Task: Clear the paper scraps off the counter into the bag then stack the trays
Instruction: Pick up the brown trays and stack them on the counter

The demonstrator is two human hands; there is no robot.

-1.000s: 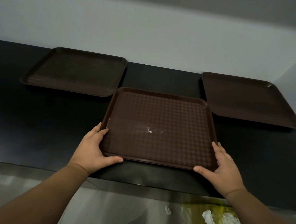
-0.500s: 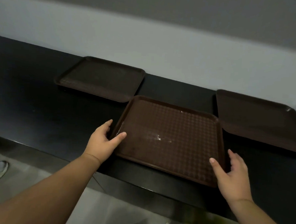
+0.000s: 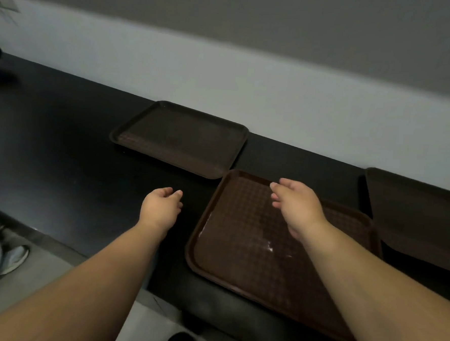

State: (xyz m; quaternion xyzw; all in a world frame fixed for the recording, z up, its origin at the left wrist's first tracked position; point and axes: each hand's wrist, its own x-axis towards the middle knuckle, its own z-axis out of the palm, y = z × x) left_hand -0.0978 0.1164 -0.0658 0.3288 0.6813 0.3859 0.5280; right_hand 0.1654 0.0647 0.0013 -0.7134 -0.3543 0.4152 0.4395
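A: Trays?
B: The near tray (image 3: 239,266) lies lower right on the table (image 3: 61,165), second tray (image 3: 178,138) at centre, third tray (image 3: 416,213) at the right edge.
A: Hands?
B: The left hand (image 3: 161,208) is over bare table, right hand (image 3: 295,205) over the near tray; both loosely curled, holding nothing.

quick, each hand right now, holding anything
left hand: open, fingers loosely curled, holding nothing
right hand: open, holding nothing, above the near tray
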